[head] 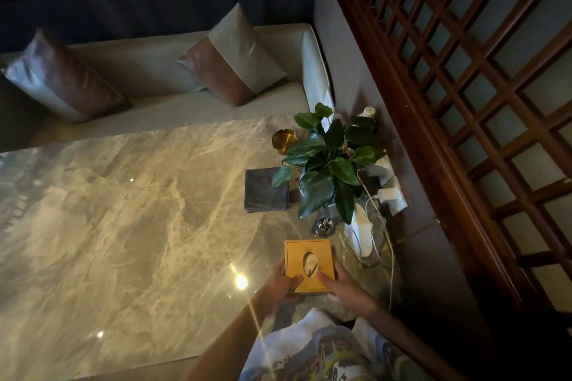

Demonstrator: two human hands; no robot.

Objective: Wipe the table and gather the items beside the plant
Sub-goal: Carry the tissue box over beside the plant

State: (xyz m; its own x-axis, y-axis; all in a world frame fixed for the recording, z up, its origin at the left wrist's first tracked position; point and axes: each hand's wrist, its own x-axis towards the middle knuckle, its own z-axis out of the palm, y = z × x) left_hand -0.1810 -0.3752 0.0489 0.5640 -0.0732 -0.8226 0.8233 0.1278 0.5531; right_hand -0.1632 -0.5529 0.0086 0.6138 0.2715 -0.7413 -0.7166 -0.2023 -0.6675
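Note:
A square wooden tissue box (pixel 309 264) with an oval slot sits low over the marble table (pixel 123 210), near its right end. My left hand (pixel 278 286) grips its left near corner, and my right hand (pixel 339 286) holds its right near edge with the thumb on top. Beyond the box stands a green potted plant (pixel 329 164). A folded dark cloth (pixel 266 190) lies left of the plant, a brass ashtray (pixel 284 141) sits behind it, and a small round toothpick holder (pixel 324 226) stands between plant and box.
White chargers, a power strip (pixel 391 192) and cables lie at the table's right edge by the dark wall. A clear stand with white paper (pixel 360 235) is right of the box. A grey bench with two cushions (pixel 232 56) runs along the far side.

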